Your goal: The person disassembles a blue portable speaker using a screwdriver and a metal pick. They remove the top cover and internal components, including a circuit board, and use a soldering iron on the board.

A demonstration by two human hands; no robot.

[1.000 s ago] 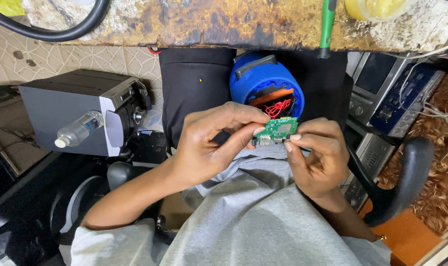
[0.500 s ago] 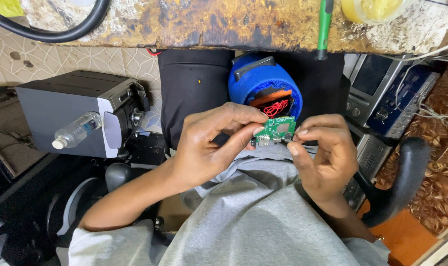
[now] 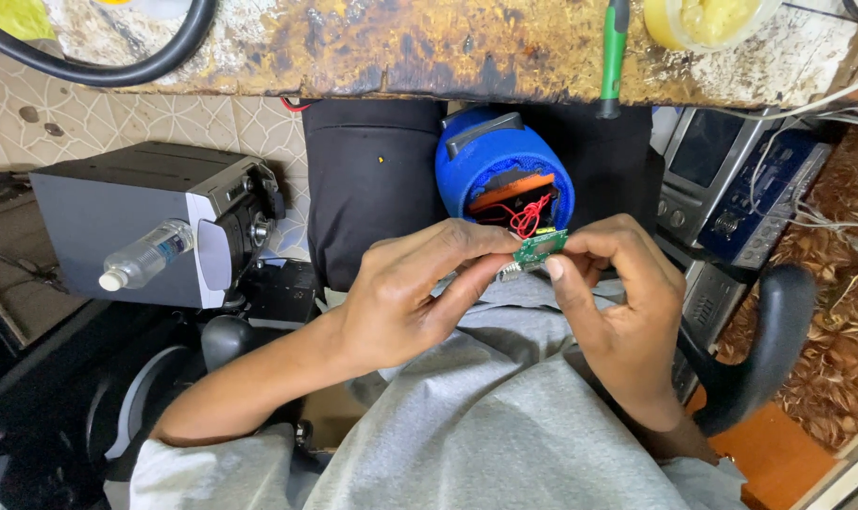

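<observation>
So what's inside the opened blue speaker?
Inside the blue speaker an orange part and red wires show, running toward the green circuit board; deeper parts are hidden by the shell.

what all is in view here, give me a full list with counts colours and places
circuit board: 1, green, pinched between both hands at centre
round speaker: 1, blue with orange inside, open, just above the board
wires: several, red, running from the speaker to the board
box speaker: 1, grey and black, left
plastic bottle: 1, clear with white cap, lying against the box speaker
workbench edge: 1, stained brown, along the top
screwdriver: 1, green handle, top right of centre
hose: 1, black, top left
tub: 1, yellow, top right
stereo units: at least 2, silver and blue, right
left hand: 1, holds the board's left side
right hand: 1, holds the board's right side
</observation>
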